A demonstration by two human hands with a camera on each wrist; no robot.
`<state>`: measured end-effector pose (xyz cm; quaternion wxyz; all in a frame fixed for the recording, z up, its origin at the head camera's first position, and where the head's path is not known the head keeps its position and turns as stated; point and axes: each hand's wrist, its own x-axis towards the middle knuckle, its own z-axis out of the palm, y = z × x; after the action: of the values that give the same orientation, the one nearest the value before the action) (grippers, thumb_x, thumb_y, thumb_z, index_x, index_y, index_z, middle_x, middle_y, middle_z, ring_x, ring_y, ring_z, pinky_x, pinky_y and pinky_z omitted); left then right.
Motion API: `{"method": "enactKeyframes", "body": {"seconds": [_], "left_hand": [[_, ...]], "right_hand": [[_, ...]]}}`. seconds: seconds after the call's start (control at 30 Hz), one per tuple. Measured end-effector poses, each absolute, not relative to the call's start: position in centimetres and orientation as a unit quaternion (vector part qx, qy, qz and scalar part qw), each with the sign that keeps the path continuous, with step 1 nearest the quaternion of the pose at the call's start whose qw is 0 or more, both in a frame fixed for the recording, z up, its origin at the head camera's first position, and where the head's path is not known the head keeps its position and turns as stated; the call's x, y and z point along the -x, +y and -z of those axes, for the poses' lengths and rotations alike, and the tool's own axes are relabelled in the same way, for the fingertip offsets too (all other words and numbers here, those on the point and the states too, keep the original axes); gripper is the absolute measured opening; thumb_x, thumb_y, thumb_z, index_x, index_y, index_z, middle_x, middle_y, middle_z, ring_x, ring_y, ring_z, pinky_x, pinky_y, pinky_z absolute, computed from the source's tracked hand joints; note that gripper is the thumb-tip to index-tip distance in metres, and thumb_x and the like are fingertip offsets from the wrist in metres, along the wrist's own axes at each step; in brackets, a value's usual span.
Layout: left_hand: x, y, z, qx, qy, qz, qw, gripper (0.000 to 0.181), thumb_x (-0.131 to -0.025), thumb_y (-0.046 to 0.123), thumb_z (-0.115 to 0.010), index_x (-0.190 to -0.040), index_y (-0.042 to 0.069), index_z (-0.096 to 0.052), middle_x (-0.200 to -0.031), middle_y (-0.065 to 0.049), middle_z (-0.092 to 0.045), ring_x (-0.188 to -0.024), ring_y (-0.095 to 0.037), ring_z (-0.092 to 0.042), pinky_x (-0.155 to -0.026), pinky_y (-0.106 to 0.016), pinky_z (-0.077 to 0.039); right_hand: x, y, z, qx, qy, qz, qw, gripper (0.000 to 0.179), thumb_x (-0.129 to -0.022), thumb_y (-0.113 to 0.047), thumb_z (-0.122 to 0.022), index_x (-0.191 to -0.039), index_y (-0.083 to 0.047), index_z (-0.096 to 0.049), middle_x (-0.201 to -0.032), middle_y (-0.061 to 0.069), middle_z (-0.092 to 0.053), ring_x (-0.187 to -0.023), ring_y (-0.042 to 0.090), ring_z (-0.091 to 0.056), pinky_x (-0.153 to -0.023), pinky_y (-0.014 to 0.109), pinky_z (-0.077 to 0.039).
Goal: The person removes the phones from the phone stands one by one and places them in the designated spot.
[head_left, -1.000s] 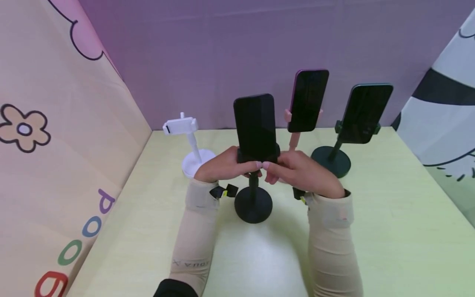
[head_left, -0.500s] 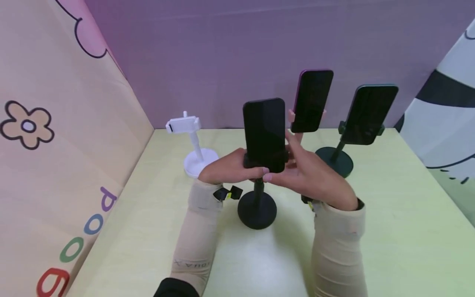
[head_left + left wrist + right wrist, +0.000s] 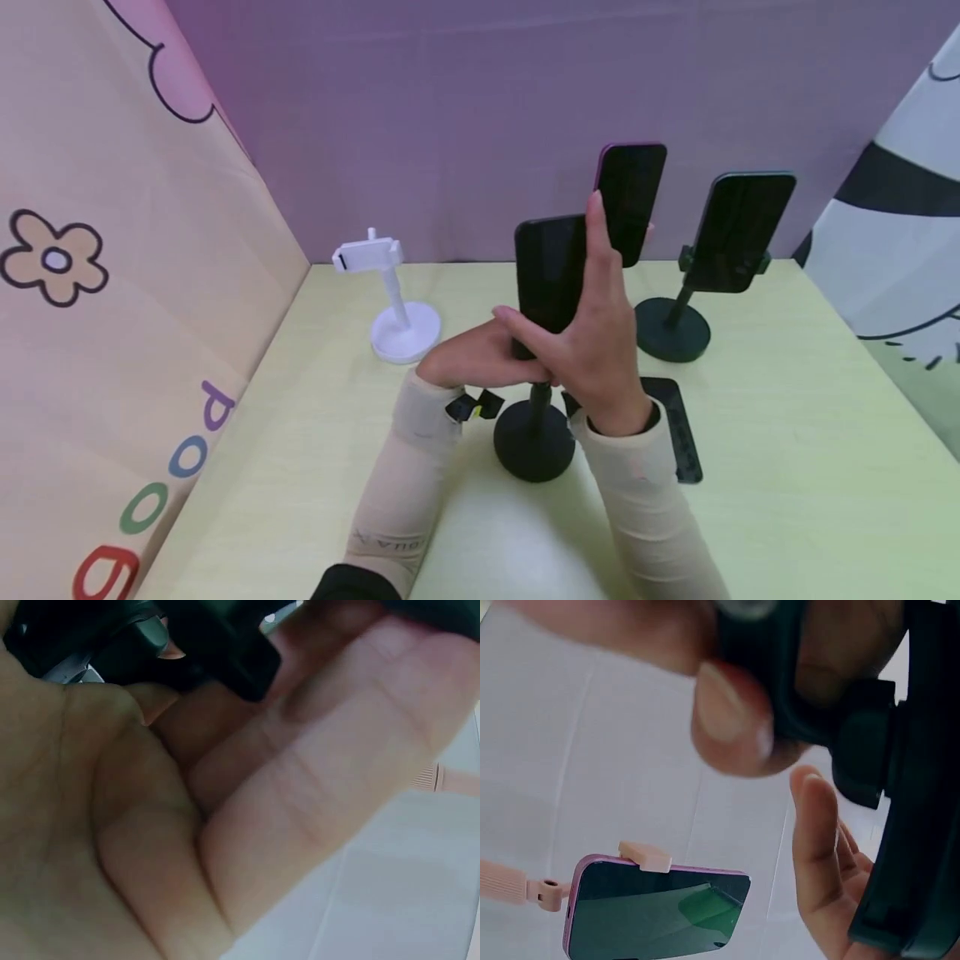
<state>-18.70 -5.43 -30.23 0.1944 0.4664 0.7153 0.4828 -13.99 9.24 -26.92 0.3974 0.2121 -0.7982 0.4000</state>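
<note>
A black smartphone [image 3: 550, 267] stands upright in a black phone stand [image 3: 534, 443] in front of me. My left hand [image 3: 480, 357] grips the stand's holder at the phone's lower left, fingers wrapped behind it. In the left wrist view, my left fingers [image 3: 315, 780] curl beneath the dark holder parts [image 3: 225, 645]. My right hand [image 3: 592, 333] holds the phone's right side: thumb across the lower front, one finger raised along the edge. Other right fingers [image 3: 821, 855] appear behind the phone in the right wrist view. The hands hide the phone's lower end.
A white phone stand [image 3: 405, 333] stands at the back left. Behind my right hand is a purple-edged phone [image 3: 633, 192] in a pink stand. Farther right, a dark green stand [image 3: 672, 329] holds another phone [image 3: 742, 233]. A flat black rectangular thing [image 3: 671, 429] lies beside my right forearm.
The phone and black stand have shifted slightly right and nearer. My right hand has swung upright, one finger now raised along the phone. The flat black thing has come into view.
</note>
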Motion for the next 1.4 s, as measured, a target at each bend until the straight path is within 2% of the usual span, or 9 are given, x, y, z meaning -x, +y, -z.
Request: {"method": "enactKeyframes", "body": {"seconds": [0.13, 0.23, 0.43, 0.6, 0.8, 1.2, 1.4], "left_hand": [[18.6, -5.8, 30.2, -0.448, 0.727, -0.483, 0.192, 0.015, -0.092, 0.016, -0.063, -0.106, 0.010, -0.066, -0.095, 0.002, -0.067, -0.086, -0.012, -0.062, -0.080, -0.030, -0.052], [18.5, -6.3, 29.9, -0.454, 0.738, -0.471, 0.162, 0.020, -0.091, 0.017, -0.065, -0.110, 0.014, -0.064, -0.099, 0.005, -0.066, -0.089, -0.010, -0.061, -0.081, -0.030, -0.051], [17.6, -8.4, 28.6, -0.417, 0.814, -0.393, 0.093, 0.015, -0.088, 0.038, -0.068, -0.098, 0.027, -0.065, -0.084, 0.014, -0.065, -0.069, -0.006, -0.058, -0.060, -0.026, -0.051], [17.0, -9.3, 27.8, -0.417, 0.827, -0.374, 0.054, 0.016, -0.090, 0.040, -0.067, -0.093, 0.025, -0.065, -0.074, 0.013, -0.062, -0.061, -0.008, -0.055, -0.055, -0.027, -0.047], [16.9, -9.2, 27.8, -0.439, 0.816, -0.374, 0.018, 0.011, -0.091, 0.031, -0.067, -0.084, 0.023, -0.067, -0.065, 0.013, -0.056, -0.055, -0.005, -0.048, -0.053, -0.025, -0.042], [17.0, -9.0, 27.8, -0.441, 0.819, -0.367, -0.002, 0.022, -0.091, 0.030, -0.065, -0.071, 0.022, -0.064, -0.057, 0.013, -0.049, -0.052, -0.003, -0.043, -0.051, -0.024, -0.038], [17.1, -8.9, 27.7, -0.443, 0.818, -0.367, -0.005, 0.023, -0.092, 0.029, -0.065, -0.070, 0.022, -0.063, -0.056, 0.012, -0.048, -0.051, -0.003, -0.043, -0.050, -0.023, -0.038]], "right_hand": [[14.1, 9.0, 27.1, -0.199, -0.802, -0.397, 0.400, 0.106, -0.072, -0.034, -0.082, -0.154, -0.011, -0.018, -0.154, -0.001, -0.032, -0.116, 0.024, -0.048, -0.092, 0.046, -0.049], [14.1, 8.7, 27.2, -0.201, -0.800, -0.397, 0.403, 0.103, -0.073, -0.032, -0.081, -0.153, -0.012, -0.020, -0.152, 0.001, -0.035, -0.115, 0.024, -0.051, -0.090, 0.045, -0.050], [14.0, 8.4, 27.3, -0.200, -0.793, -0.401, 0.412, 0.099, -0.074, -0.026, -0.082, -0.152, -0.012, -0.022, -0.153, -0.001, -0.035, -0.117, 0.022, -0.054, -0.087, 0.045, -0.053], [14.1, 8.3, 27.3, -0.192, -0.792, -0.407, 0.414, 0.097, -0.075, -0.027, -0.081, -0.152, -0.012, -0.023, -0.153, -0.002, -0.034, -0.117, 0.022, -0.055, -0.085, 0.044, -0.053], [14.1, 8.1, 27.5, -0.186, -0.779, -0.426, 0.420, 0.094, -0.076, -0.029, -0.080, -0.151, -0.014, -0.025, -0.146, 0.001, -0.045, -0.111, 0.021, -0.059, -0.084, 0.042, -0.054], [14.2, 8.1, 27.6, -0.169, -0.768, -0.465, 0.407, 0.095, -0.075, -0.022, -0.081, -0.151, -0.016, -0.025, -0.131, 0.008, -0.057, -0.102, 0.022, -0.061, -0.081, 0.043, -0.055], [14.2, 8.2, 27.6, -0.164, -0.762, -0.475, 0.407, 0.093, -0.076, -0.019, -0.080, -0.152, -0.017, -0.025, -0.135, 0.005, -0.054, -0.104, 0.022, -0.060, -0.084, 0.041, -0.054]]}}
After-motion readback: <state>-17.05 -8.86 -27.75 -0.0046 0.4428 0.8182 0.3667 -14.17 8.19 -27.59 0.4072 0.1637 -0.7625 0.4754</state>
